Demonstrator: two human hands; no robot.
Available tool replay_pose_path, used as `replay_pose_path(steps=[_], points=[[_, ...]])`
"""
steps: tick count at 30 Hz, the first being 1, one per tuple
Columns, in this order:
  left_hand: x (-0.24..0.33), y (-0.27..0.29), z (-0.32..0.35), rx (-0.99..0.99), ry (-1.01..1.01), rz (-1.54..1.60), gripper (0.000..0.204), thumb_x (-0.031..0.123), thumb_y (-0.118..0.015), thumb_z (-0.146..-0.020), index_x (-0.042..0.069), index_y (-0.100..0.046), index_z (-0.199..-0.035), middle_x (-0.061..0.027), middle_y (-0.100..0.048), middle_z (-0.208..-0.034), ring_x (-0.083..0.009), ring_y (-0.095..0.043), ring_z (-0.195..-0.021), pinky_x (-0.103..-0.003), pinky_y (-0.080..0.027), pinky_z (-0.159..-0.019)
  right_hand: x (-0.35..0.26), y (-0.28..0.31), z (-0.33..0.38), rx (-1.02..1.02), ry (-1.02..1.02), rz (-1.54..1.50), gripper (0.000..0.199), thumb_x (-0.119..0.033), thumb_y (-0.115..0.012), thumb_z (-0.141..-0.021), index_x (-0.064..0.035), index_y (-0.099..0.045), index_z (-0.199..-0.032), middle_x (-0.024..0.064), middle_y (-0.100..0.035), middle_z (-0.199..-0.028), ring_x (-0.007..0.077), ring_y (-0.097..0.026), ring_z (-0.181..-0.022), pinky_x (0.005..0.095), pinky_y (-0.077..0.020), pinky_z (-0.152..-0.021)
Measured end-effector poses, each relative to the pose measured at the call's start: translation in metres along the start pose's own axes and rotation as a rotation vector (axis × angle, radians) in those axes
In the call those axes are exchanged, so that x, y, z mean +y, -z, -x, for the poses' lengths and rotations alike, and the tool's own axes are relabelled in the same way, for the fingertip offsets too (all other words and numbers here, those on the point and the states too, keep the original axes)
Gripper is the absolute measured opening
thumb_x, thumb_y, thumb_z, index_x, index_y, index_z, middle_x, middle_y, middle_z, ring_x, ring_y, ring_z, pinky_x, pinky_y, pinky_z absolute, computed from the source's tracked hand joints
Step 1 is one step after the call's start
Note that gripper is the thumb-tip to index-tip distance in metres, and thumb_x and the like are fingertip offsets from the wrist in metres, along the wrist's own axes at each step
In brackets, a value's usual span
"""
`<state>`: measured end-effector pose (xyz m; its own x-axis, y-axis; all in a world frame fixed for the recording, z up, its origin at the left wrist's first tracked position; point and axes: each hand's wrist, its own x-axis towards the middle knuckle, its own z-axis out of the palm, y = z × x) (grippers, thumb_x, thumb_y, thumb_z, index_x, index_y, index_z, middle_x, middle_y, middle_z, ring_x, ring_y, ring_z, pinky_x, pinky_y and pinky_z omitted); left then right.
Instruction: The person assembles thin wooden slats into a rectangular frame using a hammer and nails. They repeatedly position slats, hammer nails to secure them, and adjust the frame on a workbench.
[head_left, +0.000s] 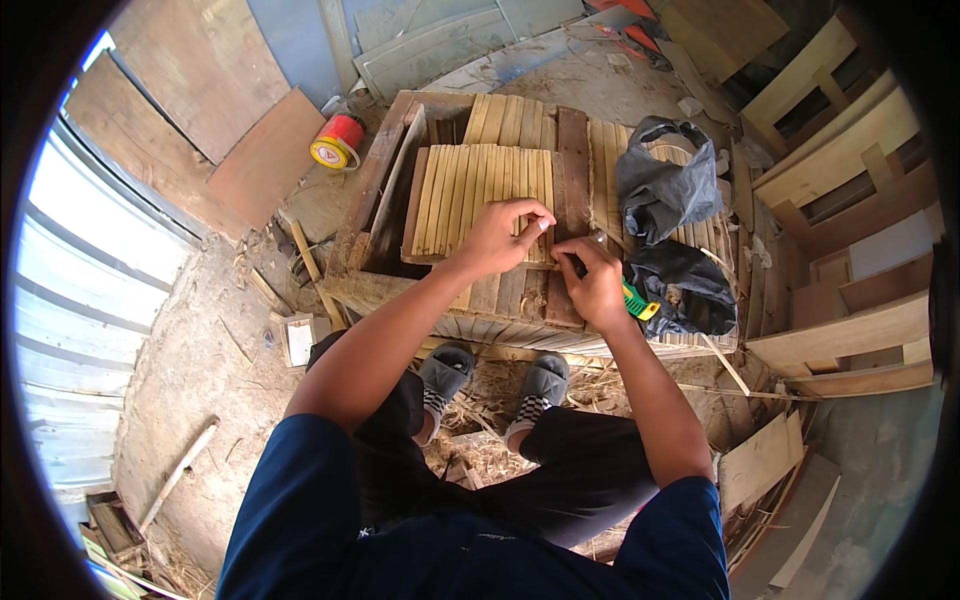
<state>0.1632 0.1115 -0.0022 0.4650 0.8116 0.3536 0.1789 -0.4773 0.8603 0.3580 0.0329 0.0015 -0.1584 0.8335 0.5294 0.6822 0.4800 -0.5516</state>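
Observation:
A panel of narrow, light bamboo or wood slats [480, 195] lies tilted on a rough wooden crate-like bench [545, 300]. My left hand [500, 235] rests over the panel's near right part, thumb and forefinger pinched close to its right edge. Just right of it, my right hand [595, 283] is closed, with thumb and forefinger tips together near the panel's corner. What either pinch holds is too small to make out. A green and yellow utility knife [641, 303] shows beside my right palm; whether the palm grips it is unclear. A small metallic piece [598, 237] shows by the right knuckles.
Black plastic bags [668, 180] lie on the bench's right side. More slats [510, 120] sit behind the panel. A red and yellow tub [337, 140] stands on the floor at the far left. Wooden frames [850, 200] lean at the right. Scraps and sticks litter the ground around my feet.

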Motion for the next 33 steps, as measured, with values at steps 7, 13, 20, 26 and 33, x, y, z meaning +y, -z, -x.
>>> replay_pose_path(steps=[7,13,20,26,33], points=[[-0.007,0.003,0.002,-0.111,-0.114,-0.109,0.008,0.004,-0.073,-0.094,0.0,-0.074,-0.1,-0.0116,-0.076,-0.106,-0.0292,-0.074,-0.102,-0.038,-0.057,-0.089,0.005,-0.005,0.005,0.036,0.191,0.043,0.023,0.011,-0.077,-0.081,0.0013,-0.074,-0.101,0.0147,-0.075,-0.102,0.0347,-0.072,-0.095,0.0429,-0.0596,-0.082],[-0.014,0.004,0.004,-0.172,-0.228,-0.149,0.01,0.002,-0.077,-0.088,-0.001,-0.075,-0.097,-0.0104,-0.072,-0.112,-0.0294,-0.071,-0.111,-0.04,-0.056,-0.093,0.006,0.001,0.01,0.0,0.228,0.052,0.031,0.013,-0.073,-0.082,0.0003,-0.076,-0.109,0.015,-0.075,-0.105,0.034,-0.072,-0.098,0.0434,-0.0598,-0.086],[-0.01,0.004,0.004,-0.215,-0.177,-0.134,0.02,0.007,-0.086,-0.082,0.001,-0.079,-0.099,-0.009,-0.071,-0.113,-0.0266,-0.069,-0.118,-0.039,-0.055,-0.1,0.001,0.006,0.011,-0.035,0.239,0.063,0.037,0.015,-0.07,-0.081,-0.0004,-0.076,-0.114,0.0126,-0.073,-0.108,0.0322,-0.069,-0.099,0.0424,-0.0585,-0.088],[-0.009,-0.003,0.004,-0.177,-0.121,-0.145,0.02,0.009,-0.089,-0.079,0.002,-0.08,-0.095,-0.0074,-0.073,-0.104,-0.0255,-0.069,-0.118,-0.039,-0.055,-0.1,-0.001,0.007,0.013,-0.015,0.258,0.076,0.037,0.015,-0.07,-0.08,-0.0012,-0.077,-0.113,0.0102,-0.069,-0.104,0.0312,-0.067,-0.098,0.042,-0.0581,-0.087],[-0.013,-0.005,0.003,-0.169,-0.158,-0.164,0.013,0.009,-0.091,-0.079,0.003,-0.079,-0.083,-0.0055,-0.075,-0.097,-0.0261,-0.068,-0.117,-0.04,-0.055,-0.099,-0.007,0.021,0.009,0.068,0.166,0.133,0.031,0.009,-0.074,-0.084,-0.0043,-0.078,-0.111,0.0128,-0.069,-0.103,0.032,-0.068,-0.098,0.0427,-0.0585,-0.086]])
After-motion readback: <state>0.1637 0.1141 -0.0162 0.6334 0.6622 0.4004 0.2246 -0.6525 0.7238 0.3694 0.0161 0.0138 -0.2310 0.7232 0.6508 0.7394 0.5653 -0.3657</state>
